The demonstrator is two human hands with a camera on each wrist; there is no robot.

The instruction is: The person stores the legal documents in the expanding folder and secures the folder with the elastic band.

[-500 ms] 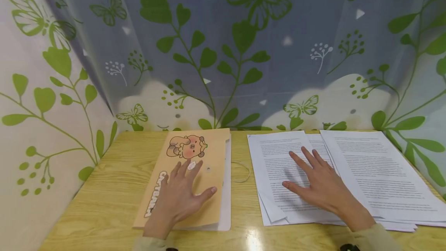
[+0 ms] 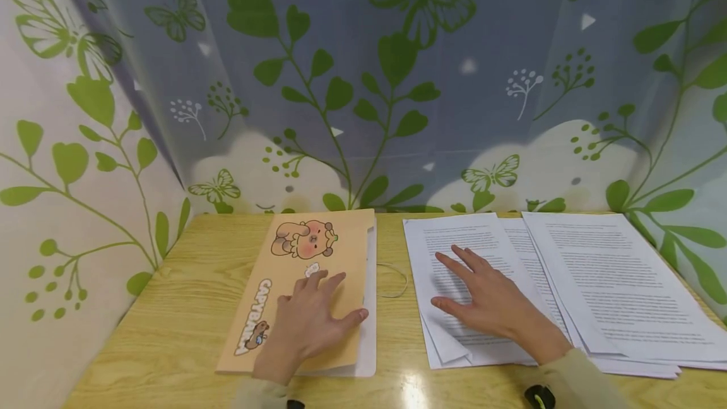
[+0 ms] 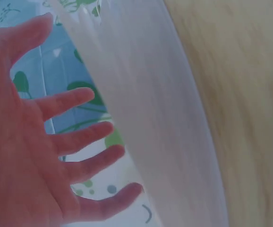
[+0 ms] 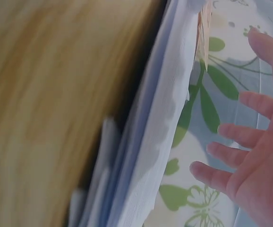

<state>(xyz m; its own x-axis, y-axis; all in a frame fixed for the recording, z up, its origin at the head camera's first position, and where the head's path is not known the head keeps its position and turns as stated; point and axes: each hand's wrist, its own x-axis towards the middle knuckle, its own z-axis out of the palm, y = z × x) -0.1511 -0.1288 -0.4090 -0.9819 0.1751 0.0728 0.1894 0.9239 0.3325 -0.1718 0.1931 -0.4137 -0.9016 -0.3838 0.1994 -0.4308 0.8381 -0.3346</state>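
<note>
A tan folder (image 2: 341,238) with a cartoon animal and white lettering on its cover lies on the table at the left. Over its lower half hovers my left hand (image 2: 315,320), fingers spread, thumb toward the right edge. In the left wrist view, the folder's pale translucent edge (image 3: 150,94) shows beyond the fingers. Printed paper sheets (image 2: 460,238) lie at the right, one lower corner folded up. My right hand (image 2: 488,298) is spread above them, its shadow on the page. From the right wrist, the sheets (image 4: 146,142) appear as a loose stack; that hand holds nothing.
A second pile of printed sheets (image 2: 602,270) overlaps the first on the right. A thin cord loop (image 2: 394,279) sticks out from the folder onto the wooden table (image 2: 176,308). Patterned curtains (image 2: 454,112) hang behind and at both sides.
My right hand has moved left across the printed sheets. The left hand has shifted slightly right and nearer to me over the folder, its fingers a little more bent.
</note>
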